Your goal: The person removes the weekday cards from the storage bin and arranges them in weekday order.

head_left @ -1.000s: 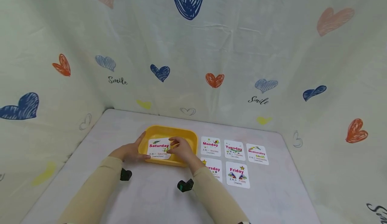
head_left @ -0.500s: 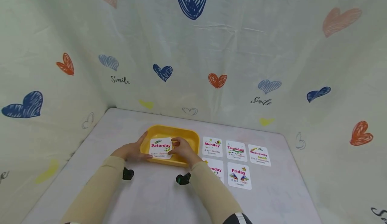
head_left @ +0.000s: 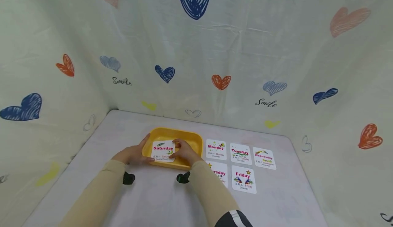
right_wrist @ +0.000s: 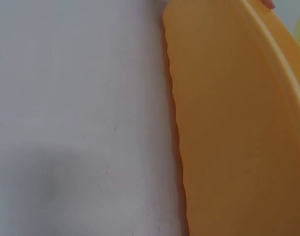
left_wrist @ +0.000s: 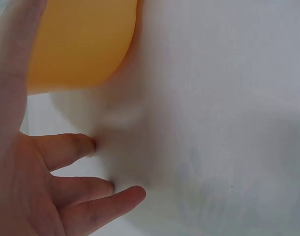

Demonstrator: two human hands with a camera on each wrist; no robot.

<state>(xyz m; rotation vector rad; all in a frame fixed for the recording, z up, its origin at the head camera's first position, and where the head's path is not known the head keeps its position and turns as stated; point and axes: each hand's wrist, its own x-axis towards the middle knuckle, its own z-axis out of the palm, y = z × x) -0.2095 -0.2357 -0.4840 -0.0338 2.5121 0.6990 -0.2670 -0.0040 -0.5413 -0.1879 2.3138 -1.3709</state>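
A yellow tray (head_left: 196,141) stands on the white table. In it shows a white card printed "Saturday" (head_left: 162,148), face up near the left end. My left hand (head_left: 133,153) holds the tray's left end, index finger towards the far rim and thumb at the near side by the card's lower corner. The left wrist view shows its other fingers (left_wrist: 66,150) below the tray's yellow wall. With thumb and index finger, my right hand (head_left: 185,152) pinches the card's right edge. In the right wrist view a fingertip (right_wrist: 269,4) shows past the tray's rim.
Right of the tray lie a Monday card (head_left: 216,149), a Tuesday card (head_left: 241,153) and a Wednesday card (head_left: 264,158) in a row. Below them are a Thursday card (head_left: 221,174), partly hidden by the right sleeve, and a Friday card (head_left: 244,179). A heart-printed curtain (head_left: 196,49) surrounds the table.
The head view has shifted slightly. My right wrist has swung a little left and away, its thumb and index finger staying at the Saturday card's right edge. The left hand keeps its place.
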